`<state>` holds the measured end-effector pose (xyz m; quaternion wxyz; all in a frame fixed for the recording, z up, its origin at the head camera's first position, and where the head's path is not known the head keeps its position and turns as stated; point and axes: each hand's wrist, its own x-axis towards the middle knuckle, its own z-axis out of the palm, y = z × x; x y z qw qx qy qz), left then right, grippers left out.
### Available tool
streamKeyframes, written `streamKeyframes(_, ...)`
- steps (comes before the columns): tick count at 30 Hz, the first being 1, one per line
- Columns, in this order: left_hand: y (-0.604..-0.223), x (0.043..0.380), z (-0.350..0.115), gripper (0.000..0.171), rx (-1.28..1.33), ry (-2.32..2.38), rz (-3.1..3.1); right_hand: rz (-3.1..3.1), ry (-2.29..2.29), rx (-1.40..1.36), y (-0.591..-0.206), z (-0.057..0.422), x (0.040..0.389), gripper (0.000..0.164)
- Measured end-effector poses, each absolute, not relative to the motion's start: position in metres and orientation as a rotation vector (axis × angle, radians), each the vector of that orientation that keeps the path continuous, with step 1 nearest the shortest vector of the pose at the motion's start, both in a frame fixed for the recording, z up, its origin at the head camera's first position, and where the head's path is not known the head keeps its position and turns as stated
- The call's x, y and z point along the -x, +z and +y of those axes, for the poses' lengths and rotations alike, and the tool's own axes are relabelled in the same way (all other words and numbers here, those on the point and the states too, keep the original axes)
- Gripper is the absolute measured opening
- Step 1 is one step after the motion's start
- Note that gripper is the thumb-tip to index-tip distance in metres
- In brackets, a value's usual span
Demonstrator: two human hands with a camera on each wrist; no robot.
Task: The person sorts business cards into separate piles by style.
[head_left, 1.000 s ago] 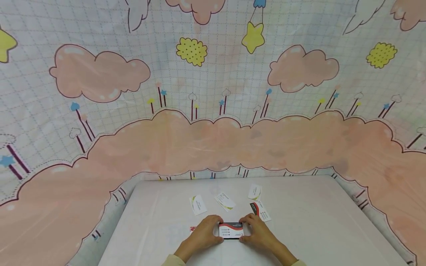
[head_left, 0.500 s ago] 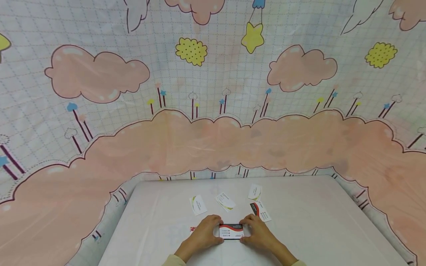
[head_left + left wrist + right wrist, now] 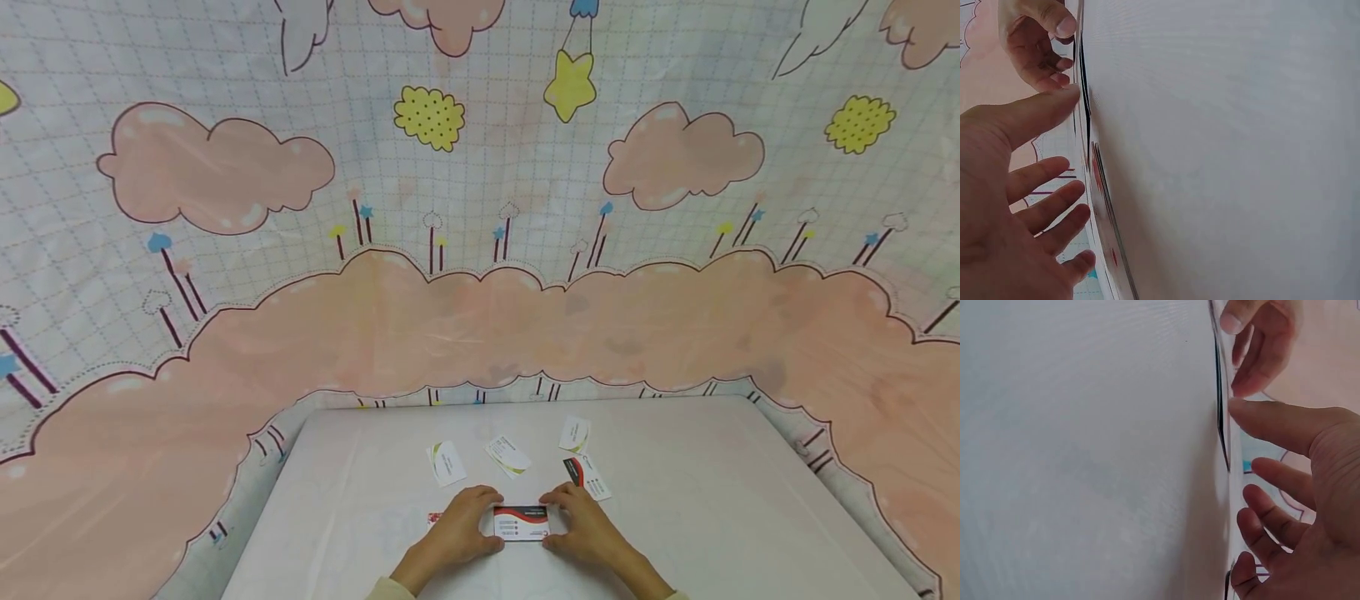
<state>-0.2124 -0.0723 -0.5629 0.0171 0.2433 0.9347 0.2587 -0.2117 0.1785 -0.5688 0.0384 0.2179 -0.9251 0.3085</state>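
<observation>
A white business card (image 3: 521,525) with a black and red band lies flat, low over the table, between the two hands. My left hand (image 3: 468,523) holds its left end, thumb at the near corner and forefinger at the far one. Mirroring that, my right hand (image 3: 583,525) frames the right end. In the left wrist view the thumb (image 3: 1054,109) meets the card's thin edge while the other fingers spread apart. The dark edge of the card (image 3: 1219,394) shows beside the thumb in the right wrist view. Beside the left hand, a red-patterned card (image 3: 434,518) is mostly hidden.
Beyond the hands lie white cards with green corners: a fanned pair (image 3: 447,463) at left, one in the middle (image 3: 508,454) and one farther right (image 3: 575,433). A black, red and white card (image 3: 588,477) lies near the right hand. A printed cloth hangs behind the table (image 3: 697,500).
The held card's far edge has come slightly nearer and its dark near edge has thinned as it flattens. Both hands stay almost in place.
</observation>
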Motion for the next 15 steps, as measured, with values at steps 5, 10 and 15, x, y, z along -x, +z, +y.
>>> streamKeyframes(5,-0.557,0.211,-0.073,0.051,-0.778,0.860,2.950,-2.791,0.974,-0.589,-0.564,0.185,0.210,0.044)
streamKeyframes(10,-0.547,0.211,-0.072,0.044,-0.763,0.955,2.938,-2.776,1.008,-0.498,-0.555,0.193,0.207,0.040)
streamKeyframes(15,-0.537,0.212,-0.069,0.044,-0.778,0.994,2.973,-2.741,1.043,-0.435,-0.546,0.201,0.206,0.039)
